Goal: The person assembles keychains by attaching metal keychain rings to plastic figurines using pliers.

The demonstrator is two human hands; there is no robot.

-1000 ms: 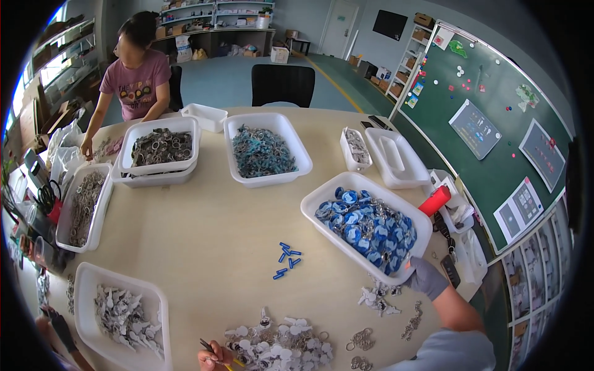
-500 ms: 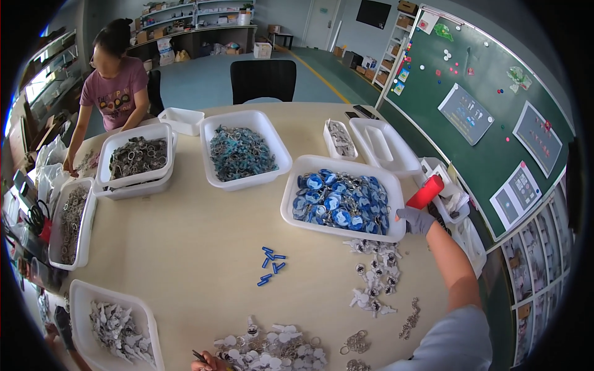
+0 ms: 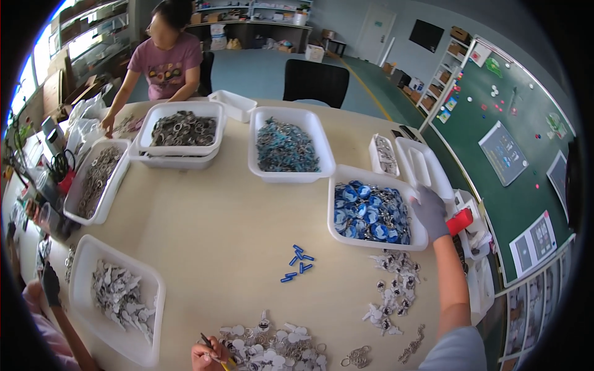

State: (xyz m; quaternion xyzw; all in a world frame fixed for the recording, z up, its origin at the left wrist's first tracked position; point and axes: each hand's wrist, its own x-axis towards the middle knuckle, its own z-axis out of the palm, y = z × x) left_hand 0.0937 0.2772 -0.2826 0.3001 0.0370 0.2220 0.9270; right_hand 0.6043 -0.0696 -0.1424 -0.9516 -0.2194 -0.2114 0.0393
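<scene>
My right hand [image 3: 430, 213], in a grey glove, reaches to the right wall of a white bin [image 3: 365, 243]. Its fingers are stretched out and hold nothing that I can see; whether they touch the rim, I cannot tell. Blue round key chains [image 3: 371, 213] with metal rings fill that bin. At the lower edge my bare left hand [image 3: 209, 353] is closed round pliers [image 3: 228, 362] with dark jaws and a yellow grip. Beside it lies a heap of white key-chain pieces [image 3: 272, 347] with metal rings. A red cylinder [image 3: 459, 221] is right of my glove.
Several blue tubes [image 3: 299, 263] lie mid-table. White bins hold teal key chains [image 3: 284, 145], metal rings [image 3: 182, 130] and white pieces [image 3: 124, 297]. Silvery pieces [image 3: 396, 284] lie below the blue bin. One co-worker [image 3: 164, 68] sits across; another's gloved hand [image 3: 51, 284] is at left.
The view has turned left, so the table appears shifted right. My right hand has moved farther up along the bin's right side, away from its near corner. My left hand still holds the pliers.
</scene>
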